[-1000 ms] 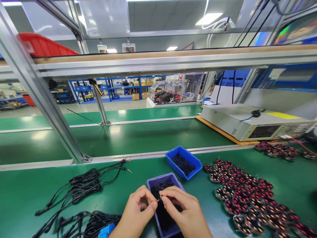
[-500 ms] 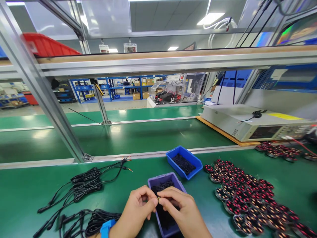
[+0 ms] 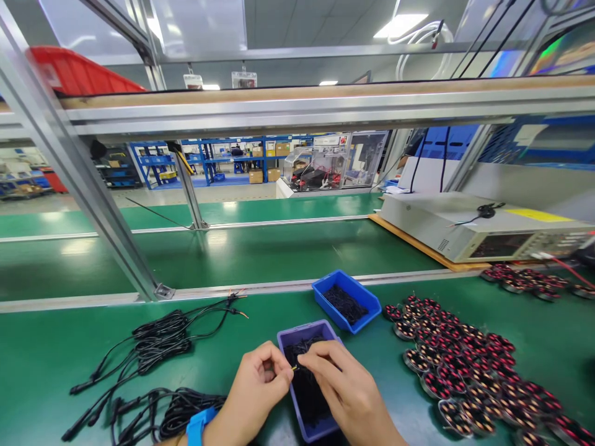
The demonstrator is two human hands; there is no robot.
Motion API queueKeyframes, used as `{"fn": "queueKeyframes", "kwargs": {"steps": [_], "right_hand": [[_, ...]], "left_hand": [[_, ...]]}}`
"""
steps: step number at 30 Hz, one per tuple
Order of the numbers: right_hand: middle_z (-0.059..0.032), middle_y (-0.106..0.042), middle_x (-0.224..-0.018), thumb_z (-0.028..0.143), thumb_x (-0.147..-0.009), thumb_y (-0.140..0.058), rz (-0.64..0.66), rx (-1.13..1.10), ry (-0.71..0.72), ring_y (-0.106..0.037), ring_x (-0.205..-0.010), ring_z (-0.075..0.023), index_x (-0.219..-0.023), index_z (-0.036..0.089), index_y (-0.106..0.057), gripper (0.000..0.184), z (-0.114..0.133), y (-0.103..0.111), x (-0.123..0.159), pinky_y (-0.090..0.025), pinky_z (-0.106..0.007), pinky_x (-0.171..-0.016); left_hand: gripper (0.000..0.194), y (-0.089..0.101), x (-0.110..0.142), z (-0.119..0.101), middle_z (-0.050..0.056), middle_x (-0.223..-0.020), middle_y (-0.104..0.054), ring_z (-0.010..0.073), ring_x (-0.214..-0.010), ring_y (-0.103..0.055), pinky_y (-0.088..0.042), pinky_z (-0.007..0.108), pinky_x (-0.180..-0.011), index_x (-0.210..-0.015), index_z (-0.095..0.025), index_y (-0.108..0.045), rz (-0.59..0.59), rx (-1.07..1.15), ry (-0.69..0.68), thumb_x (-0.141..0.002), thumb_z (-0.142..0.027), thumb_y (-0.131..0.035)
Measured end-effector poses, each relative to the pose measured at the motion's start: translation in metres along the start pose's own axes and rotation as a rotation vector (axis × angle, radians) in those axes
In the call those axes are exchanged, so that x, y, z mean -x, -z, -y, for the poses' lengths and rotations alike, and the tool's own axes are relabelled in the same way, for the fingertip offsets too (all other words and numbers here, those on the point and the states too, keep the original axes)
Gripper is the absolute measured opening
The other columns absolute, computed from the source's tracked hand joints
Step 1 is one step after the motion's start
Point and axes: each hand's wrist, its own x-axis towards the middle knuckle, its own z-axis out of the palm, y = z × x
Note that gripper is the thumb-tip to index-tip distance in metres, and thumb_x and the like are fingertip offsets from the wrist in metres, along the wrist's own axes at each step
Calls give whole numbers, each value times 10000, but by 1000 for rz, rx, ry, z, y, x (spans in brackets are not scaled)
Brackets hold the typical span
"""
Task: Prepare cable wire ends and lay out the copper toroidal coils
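Note:
Between the thumb and index finger of my left hand [image 3: 260, 387] sticks out a thin yellow piece [image 3: 294, 368], which looks like a wire end. My right hand [image 3: 344, 387] is just to its right, fingers bent together in a pinch; whatever they hold is hidden. Both hands are above a purple bin [image 3: 290, 334] with thin black pieces [image 3: 309, 399] in it. Behind that bin, a blue bin [image 3: 374, 310] contains more short black pieces [image 3: 344, 303].
Coiled black cables [image 3: 162, 344] lie on the green table [image 3: 41, 347] to the left. Many small round wound coils [image 3: 465, 365] spread across the right. A grey bench instrument [image 3: 465, 226] stands at the back right. A metal post [image 3: 102, 192] and shelf [image 3: 297, 111] frame the bench.
The right fingers have shifted slightly up and away from the left fingertips, so more of the yellow piece shows. My left hand has barely moved. The camera view has shifted slightly.

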Motion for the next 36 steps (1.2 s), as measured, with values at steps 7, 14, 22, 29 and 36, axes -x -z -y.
{"fn": "queueKeyframes", "kwargs": {"steps": [7,14,22,29,36], "right_hand": [[-65,-665,-850,121,-1027,-395,18,31,43,-667,-770,-174,-1033,201,-662,278,4,0,-3,-572,-257,-676],[-66,-666,-844,129,-1031,-389,37,39,38,-669,-767,-178,-1027,204,-666,287,3,-2,-1,-568,-259,-673],[-89,-668,-848,206,-1080,-292,164,161,101,-640,-732,-183,-1017,181,-684,398,6,8,-4,-535,-256,-611],[-60,-680,-841,165,-1055,-363,133,-25,68,-656,-732,-166,-1133,226,-673,325,3,9,-5,-553,-241,-631],[-58,-713,-890,194,-994,-517,-18,-178,-195,-697,-804,-179,-988,220,-713,198,0,10,-3,-577,-241,-732]], "left_hand": [[105,-2,1,-2,-29,-652,-535,115,-624,-492,-403,200,-582,-670,-165,-597,7,-33,8,-749,-156,-666],[134,-1,1,-1,-22,-657,-547,115,-612,-492,-407,208,-578,-663,-161,-603,17,-21,20,-743,-190,-706],[276,-8,5,-15,-36,-651,-483,97,-570,-439,-369,207,-536,-666,-151,-602,-18,-42,23,-756,-359,-758],[369,-12,9,-22,-32,-672,-481,93,-550,-422,-332,203,-491,-699,-154,-634,8,-16,19,-758,-494,-764],[373,-10,8,-25,-37,-658,-477,90,-559,-393,-334,199,-511,-692,-160,-619,9,9,7,-766,-497,-759]]}}
